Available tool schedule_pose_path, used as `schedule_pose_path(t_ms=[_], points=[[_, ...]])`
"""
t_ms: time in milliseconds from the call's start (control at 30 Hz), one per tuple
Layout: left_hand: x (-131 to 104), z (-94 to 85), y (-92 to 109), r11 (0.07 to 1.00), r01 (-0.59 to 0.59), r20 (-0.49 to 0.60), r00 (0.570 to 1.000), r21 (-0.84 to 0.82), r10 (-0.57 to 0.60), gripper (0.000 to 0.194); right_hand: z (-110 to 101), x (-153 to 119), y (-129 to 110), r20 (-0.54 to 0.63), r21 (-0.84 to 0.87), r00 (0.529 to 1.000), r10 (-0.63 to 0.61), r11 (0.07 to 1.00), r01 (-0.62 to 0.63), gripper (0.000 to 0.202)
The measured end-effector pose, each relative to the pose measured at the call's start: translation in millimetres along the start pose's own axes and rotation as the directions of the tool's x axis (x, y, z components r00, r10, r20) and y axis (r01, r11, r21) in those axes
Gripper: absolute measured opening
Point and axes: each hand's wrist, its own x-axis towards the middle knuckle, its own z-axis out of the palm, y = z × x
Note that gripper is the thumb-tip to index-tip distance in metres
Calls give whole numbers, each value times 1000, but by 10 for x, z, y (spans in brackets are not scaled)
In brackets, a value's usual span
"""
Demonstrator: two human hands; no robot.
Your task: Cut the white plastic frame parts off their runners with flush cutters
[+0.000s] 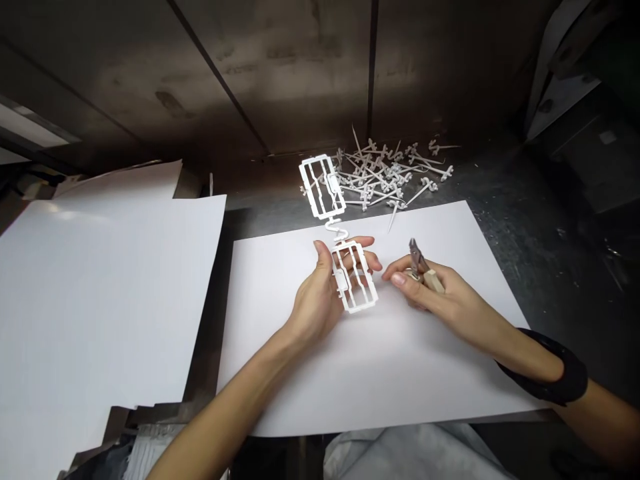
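Left hand [320, 293]: held the white plastic frames [342, 279], mid-picture
Right hand [443, 300]: curled round cutters [419, 258], right of centre
Risk: skinny S-link [336, 229] might've snapped if twisted

Nippers [431, 277] — handles largely hidden within the right hand [447, 297], whose curled lower fingers are mostly out of sight. Left hand [317, 293]: fingers partly covered by the white frame piece [342, 280]. Pile of white stems [383, 179]: overlapping, uncountable, left side partly behind the frame's upper panel. Left forearm [235, 400]: cut by bottom edge. White sheets [115, 300]: cut by left edge. Shape at upper right [560, 73] — too dark to identify.
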Motion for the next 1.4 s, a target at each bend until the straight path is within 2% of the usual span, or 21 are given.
schedule_pose_path(t_ms=[167, 367, 533, 733, 933, 1133, 1400], points=[[20, 4, -37, 997, 32, 71, 997, -72, -27, 65, 28, -25, -36, 79, -6, 997, -26, 1000, 27, 25], [59, -19, -54, 993, 62, 153, 987, -99, -46, 70, 72, -67, 16, 70, 18, 997, 7, 1000, -8, 24], [65, -57, -15, 983, 129, 232, 968, -127, -97, 77, 59, -41, -15, 43, 81, 998, -53, 995, 49, 19], [81, -71, -3, 983, 141, 229, 967, -121, -110, 62, 15, -19, -36, 69, 104, 997, -27, 994, 20, 21], [72, -86, -6, 972, 181, 236, 961, -151, -142, 57, 30, -46, -64, 81, 110, 994, 67, 991, -76, 26], [62, -73, 24, 966, 190, 242, 959, -176, -145, 56, 31, -33, -37, 100, 117, 995, 7, 993, -19, 26], [75, -60, 39, 970, 180, 253, 958, -164, -135, 60, 24, -34, 7, 111, 106, 994, 11, 994, -23, 18]])
